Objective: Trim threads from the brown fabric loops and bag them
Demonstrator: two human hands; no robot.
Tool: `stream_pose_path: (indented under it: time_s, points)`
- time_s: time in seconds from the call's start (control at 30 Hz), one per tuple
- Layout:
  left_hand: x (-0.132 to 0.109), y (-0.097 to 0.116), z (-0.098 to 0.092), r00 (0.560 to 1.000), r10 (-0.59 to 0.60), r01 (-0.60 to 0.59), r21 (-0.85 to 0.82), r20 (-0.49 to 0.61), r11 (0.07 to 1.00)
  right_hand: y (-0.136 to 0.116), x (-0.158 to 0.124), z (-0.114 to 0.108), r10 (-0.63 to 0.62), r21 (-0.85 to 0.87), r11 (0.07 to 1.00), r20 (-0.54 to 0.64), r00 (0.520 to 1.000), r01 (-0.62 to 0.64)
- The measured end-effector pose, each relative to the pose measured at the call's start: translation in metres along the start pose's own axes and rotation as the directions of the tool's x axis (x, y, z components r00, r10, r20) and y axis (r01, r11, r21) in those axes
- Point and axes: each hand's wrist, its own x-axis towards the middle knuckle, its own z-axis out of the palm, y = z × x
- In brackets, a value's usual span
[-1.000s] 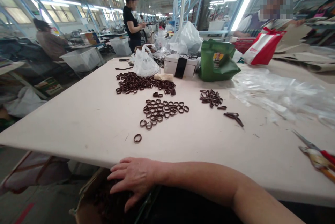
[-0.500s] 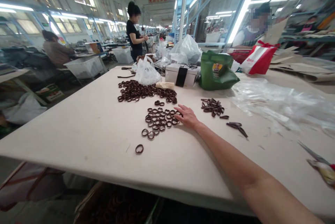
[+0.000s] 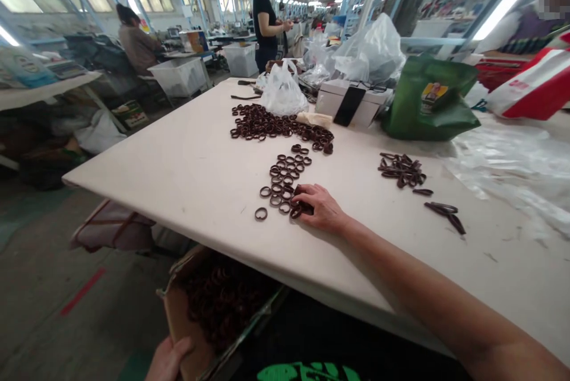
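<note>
Moving nearer along the loose group since the earlier frame, our right hand [image 3: 321,209] in the head view is curling its fingers around several dark rings [image 3: 304,208], just right of the others on the table [image 3: 155,161]. Our left hand [image 3: 171,360], newly coming into view, is holding the left wall of the cardboard box [image 3: 181,316], which is sitting below the near edge with more rings inside. Open room is stretching left to the table's corner and narrowing between our right hand and that edge.
</note>
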Motion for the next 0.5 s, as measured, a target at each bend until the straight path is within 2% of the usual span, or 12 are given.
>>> stream_pose_path:
  time_s: [0.17,0.33,0.5]
  points:
    - [0.003,0.001,-0.003,1.0,0.002,-0.001,-0.044,0.017,0.999,-0.037,-0.003,0.016,-0.15,0.091,0.986,0.079,0.986,0.143]
    - [0.0,0.001,0.0,1.0,0.01,-0.009,-0.017,0.016,1.0,-0.078,-0.004,0.034,-0.227,0.156,0.966,0.121,0.966,0.207]
    - [0.003,0.0,-0.002,0.999,-0.028,0.029,-0.016,0.031,0.999,-0.114,-0.001,0.052,-0.352,0.175,0.93,0.161,0.922,0.324]
